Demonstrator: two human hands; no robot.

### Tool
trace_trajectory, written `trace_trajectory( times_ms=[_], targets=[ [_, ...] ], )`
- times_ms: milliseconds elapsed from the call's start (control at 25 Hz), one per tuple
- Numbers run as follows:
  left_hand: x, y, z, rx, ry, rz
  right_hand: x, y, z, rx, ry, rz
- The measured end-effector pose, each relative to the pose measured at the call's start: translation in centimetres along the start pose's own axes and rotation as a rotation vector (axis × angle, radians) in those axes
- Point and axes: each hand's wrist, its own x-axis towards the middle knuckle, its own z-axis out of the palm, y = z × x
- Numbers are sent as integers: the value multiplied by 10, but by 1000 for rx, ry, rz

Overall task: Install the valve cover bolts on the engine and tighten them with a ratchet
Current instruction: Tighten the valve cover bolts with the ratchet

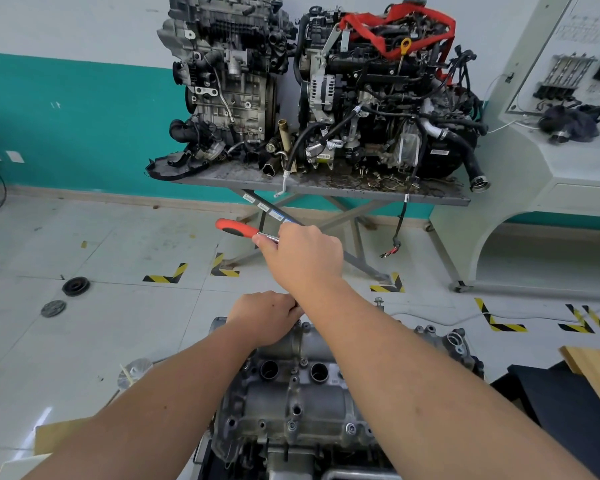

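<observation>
My right hand (pixel 305 252) is wrapped around the shaft of the ratchet (pixel 238 228), its red handle sticking out to the left above the far end of the engine (pixel 291 403) in front of me. My left hand (pixel 267 315) is curled down at the engine's far edge, fingers closed on something dark there, probably the socket or the bolt head, though I cannot make out which. I judge I am steadying the drive end with the left so the tool stays seated while the right swings the handle. The valve cover (pixel 281 396) lies under my forearms, with several bolts (pixel 291 425) already sitting in their holes along its near edge. One loose bolt (pixel 379 302) stands upright at the far right corner of the engine, likely waiting its turn.
</observation>
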Motion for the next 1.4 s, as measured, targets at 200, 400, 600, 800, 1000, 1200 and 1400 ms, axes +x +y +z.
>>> trace_trajectory(
  times_ms=[200,400,600,800,1000,1200,1400],
  targets=[
    [1,-3,2,-19,-12,-4,0,1,0,32,-13,-2],
    [4,-5,5,-72,-1,7,-1,8,-2,112,-58,-27],
    [7,-5,6,-122,-49,-7,0,22,-12,67,-106,-122],
    [7,-1,4,-125,-61,-9,5,19,-18,19,-154,-198],
    [1,-2,6,-18,46,6,0,2,-12,22,-211,-279],
    [20,14,-29,-381,27,20,32,-1,-41,68,-128,-274],
    [22,26,-41,-206,-11,39,25,37,-69,112,-192,-219]
  ],
)
